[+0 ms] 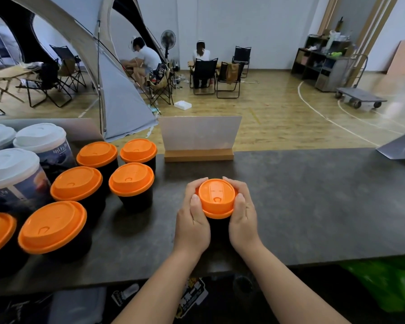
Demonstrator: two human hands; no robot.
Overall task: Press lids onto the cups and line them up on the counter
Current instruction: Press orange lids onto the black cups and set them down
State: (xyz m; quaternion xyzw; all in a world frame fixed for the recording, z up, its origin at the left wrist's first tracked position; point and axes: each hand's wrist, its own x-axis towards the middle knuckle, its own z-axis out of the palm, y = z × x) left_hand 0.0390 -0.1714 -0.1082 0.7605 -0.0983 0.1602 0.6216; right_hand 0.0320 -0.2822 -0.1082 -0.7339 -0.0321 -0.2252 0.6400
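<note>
A black cup with an orange lid [216, 197] stands on the dark counter [313, 206] near its front edge. My left hand [192, 218] wraps its left side and my right hand [242, 218] its right side, both thumbs resting on the lid's rim. The cup body is mostly hidden between my palms. To the left stand several black cups with orange lids [131, 180], set in rows. Further left are three taller printed cups with white lids [41, 136].
A white sign card in a wooden base [199, 157] stands at the counter's far edge. A grey metal piece [400, 146] lies at the far right. Beyond the counter are a tent, folding chairs, two seated people and a flat trolley.
</note>
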